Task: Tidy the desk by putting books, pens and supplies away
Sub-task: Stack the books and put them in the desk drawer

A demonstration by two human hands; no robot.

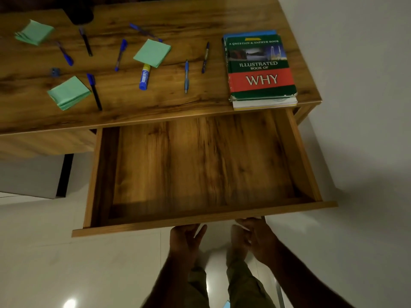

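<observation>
Green note pads (69, 92), pens (121, 54) and a glue stick (145, 77) lie scattered over the bench (178, 101), with the books (261, 67) stacked far right. Below, the drawer (200, 170) is pulled out. The left hand (185, 240) has straight fingers under its front. The right hand (259, 237) has curled fingers there, grip unclear.

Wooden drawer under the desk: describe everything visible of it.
The brown wood-grain drawer is pulled far out from under the right part of the wooden desk, level, showing only bare boards inside. It has a flat bottom, thin side walls and a wider front panel that overhangs both sides. At that panel's lower edge the left hand reaches up with straight fingers. The right hand meets it too, its fingertips hidden.
</observation>
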